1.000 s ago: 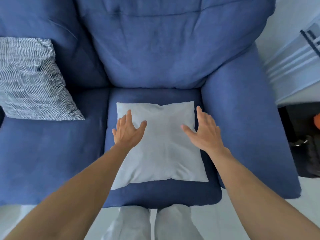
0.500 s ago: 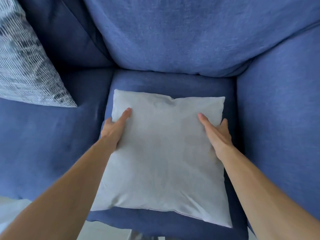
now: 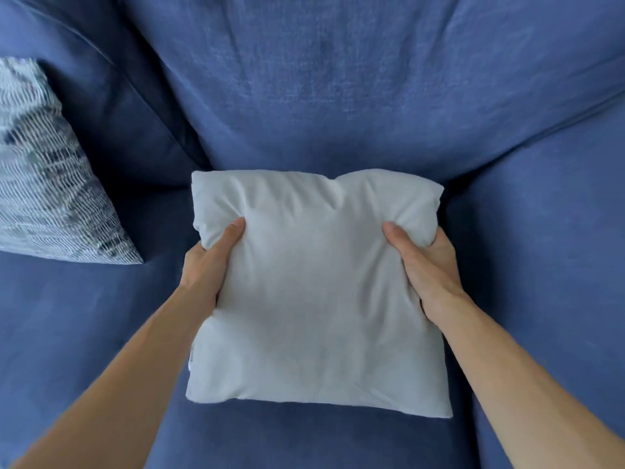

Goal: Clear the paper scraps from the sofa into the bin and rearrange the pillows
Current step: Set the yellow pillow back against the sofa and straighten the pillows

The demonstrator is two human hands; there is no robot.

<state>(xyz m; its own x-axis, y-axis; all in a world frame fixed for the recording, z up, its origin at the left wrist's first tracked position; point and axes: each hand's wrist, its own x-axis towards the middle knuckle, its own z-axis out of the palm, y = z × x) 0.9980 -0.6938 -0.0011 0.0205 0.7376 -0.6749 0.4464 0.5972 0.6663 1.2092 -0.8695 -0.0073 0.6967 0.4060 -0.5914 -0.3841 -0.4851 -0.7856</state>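
Observation:
A plain light-grey pillow (image 3: 314, 299) is held over the right seat cushion of the blue sofa (image 3: 338, 96). My left hand (image 3: 211, 262) grips its left edge, thumb on top and fingers hidden underneath. My right hand (image 3: 426, 262) grips the right edge the same way. The fabric bunches at both thumbs and the far end of the pillow is raised. A second pillow with a blue-and-white woven pattern (image 3: 44, 184) leans against the backrest at the far left. No paper scraps or bin are in view.
The sofa's right armrest (image 3: 548, 265) rises close beside the held pillow. The left seat cushion (image 3: 84, 316) spreads out below the patterned pillow. The backrest cushion fills the top of the view.
My hands went from resting flat on the grey pillow to gripping its two sides. Its far end has lifted and the fabric has bunched. The camera has moved closer to the sofa.

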